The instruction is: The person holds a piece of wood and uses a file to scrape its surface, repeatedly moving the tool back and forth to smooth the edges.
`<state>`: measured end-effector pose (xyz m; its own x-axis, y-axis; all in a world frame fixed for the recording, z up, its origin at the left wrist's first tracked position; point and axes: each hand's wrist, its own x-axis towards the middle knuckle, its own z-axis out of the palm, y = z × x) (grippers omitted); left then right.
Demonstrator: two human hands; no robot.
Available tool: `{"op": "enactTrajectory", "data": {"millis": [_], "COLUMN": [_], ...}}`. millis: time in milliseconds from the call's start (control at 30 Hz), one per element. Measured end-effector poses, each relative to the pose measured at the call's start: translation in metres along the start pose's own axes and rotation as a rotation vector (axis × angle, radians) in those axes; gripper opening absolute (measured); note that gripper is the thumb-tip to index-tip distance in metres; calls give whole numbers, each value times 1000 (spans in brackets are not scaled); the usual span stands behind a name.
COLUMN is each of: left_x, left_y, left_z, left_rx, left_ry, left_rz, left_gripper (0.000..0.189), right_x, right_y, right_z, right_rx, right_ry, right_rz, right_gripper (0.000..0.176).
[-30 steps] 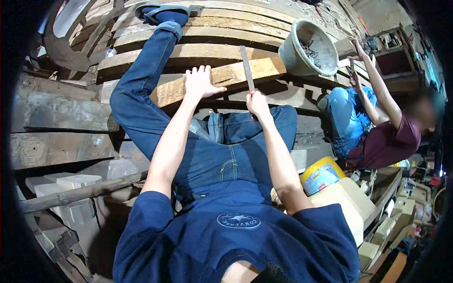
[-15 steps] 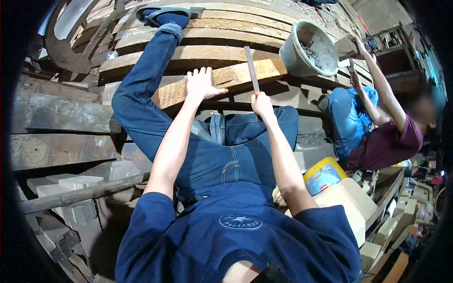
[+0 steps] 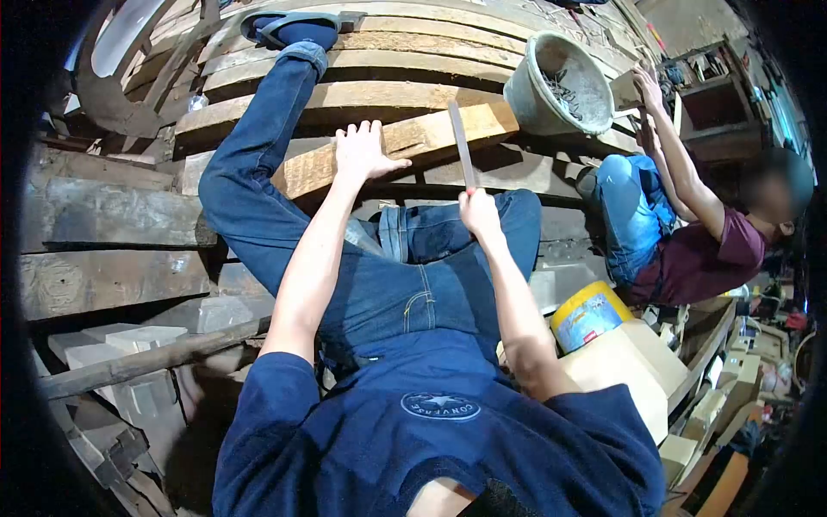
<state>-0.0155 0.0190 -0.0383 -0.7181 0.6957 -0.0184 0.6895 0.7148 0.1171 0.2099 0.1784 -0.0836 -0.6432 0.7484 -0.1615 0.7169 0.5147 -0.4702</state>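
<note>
Two risks stand out to me from this end. Nearest, on the near side of the plank (image 3: 413, 138), my right hand (image 3: 479, 214) has its fingers curled tight round the lower end of the metal file (image 3: 462, 142), whose upper part lies across the plank's near edge. If that grip slips or a stroke skates off the edge, I judge the file could jump sideways toward my left hand (image 3: 363, 153). That hand lies flat on the plank just beside the file, fingers spread and thumb stuck out toward it. The plank seems held only by that palm, so a hard push could shift it. Farther on, at the plank's right end, the grey bucket (image 3: 525, 88) sits tilted, touching the plank or nearly so, I cannot tell which. A jolt through the wood might tip out the metal bits inside. Counting outward, I see one yellow tub (image 3: 586, 317) well short of the plank to the right, two hands of mine, and one file. There is one plank under my palm among many stacked boards beyond it, one sandalled foot (image 3: 293, 26) propped well beyond the plank to the left, and one grey bucket. One co-worker (image 3: 715, 250) sits past the plank's right end with two hands raised.
</note>
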Motion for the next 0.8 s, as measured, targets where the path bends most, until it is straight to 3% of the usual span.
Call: {"op": "enactTrajectory", "data": {"millis": [67,133,233,333,467,500,600,633,733,800], "left_x": [0,-2,-3,-5,-2,-1,0,-1,-1,1], "left_y": [0,0,1,0,0,0,0,-1,2,3], "left_z": [-3,0,-3,-2,-2,-4,-4,5,-6,-9], "left_rx": [-5,5,-2,3,-10,-9,-24,-9,-23,-38], "left_ry": [-4,66,-3,47,0,-6,-1,90,-10,-36], "left_rz": [1,9,9,21,15,12,5,15,-11,-11], "left_gripper": [113,111,112,112,113,112,111,108,109,108], "right_x": [33,64,69,42,-25,-29,-8,12,63,81], "right_y": [-20,-26,-33,-23,-7,-4,-6,0,-19,-38], "right_z": [-7,2,2,-7,-11,-9,-10,1,-4,-17], "right_rx": [-3,-3,45,69,-50,-45,-26,0,-45,-16], "right_ry": [-38,83,67,-5,4,24,12,52,86,-28], "right_rz": [-55,-130,-57,-116,86,31,50,-29,-110,60], "right_gripper": [34,35,34,34,35,35,33,32,34,39]}}
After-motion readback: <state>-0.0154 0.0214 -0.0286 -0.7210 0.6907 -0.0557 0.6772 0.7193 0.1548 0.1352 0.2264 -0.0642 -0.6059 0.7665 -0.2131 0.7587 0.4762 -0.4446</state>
